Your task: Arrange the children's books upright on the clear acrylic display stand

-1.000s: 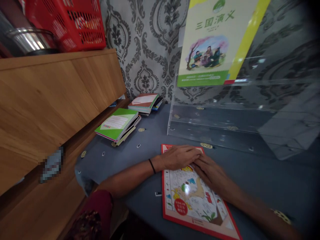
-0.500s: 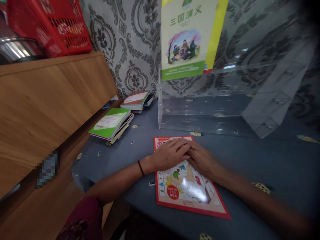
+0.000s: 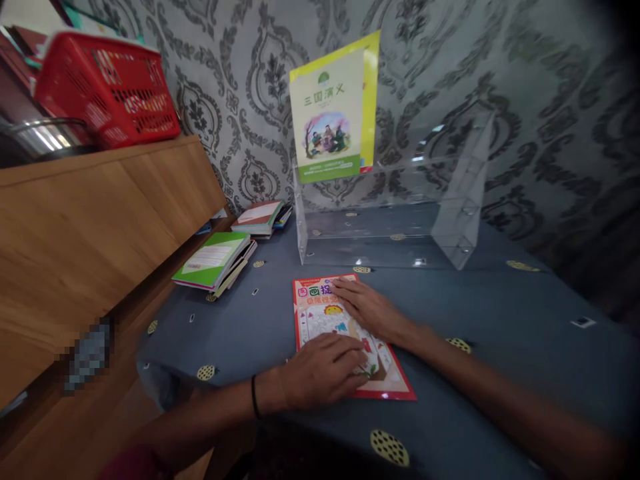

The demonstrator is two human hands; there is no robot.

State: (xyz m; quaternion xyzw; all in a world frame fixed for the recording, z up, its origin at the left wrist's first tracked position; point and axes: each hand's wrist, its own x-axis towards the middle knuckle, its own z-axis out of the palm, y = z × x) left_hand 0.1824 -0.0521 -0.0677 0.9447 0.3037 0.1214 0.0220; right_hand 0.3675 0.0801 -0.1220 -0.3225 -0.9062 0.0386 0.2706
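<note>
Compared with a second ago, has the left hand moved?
Yes: the left hand has moved down the red-bordered book, farther from the clear rack.

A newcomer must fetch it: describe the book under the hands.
On the blue-grey table, find the clear rack. The book lies flat in front of it, under the left hand and right hand; unlike the green book, it has a red-bordered cover.
</note>
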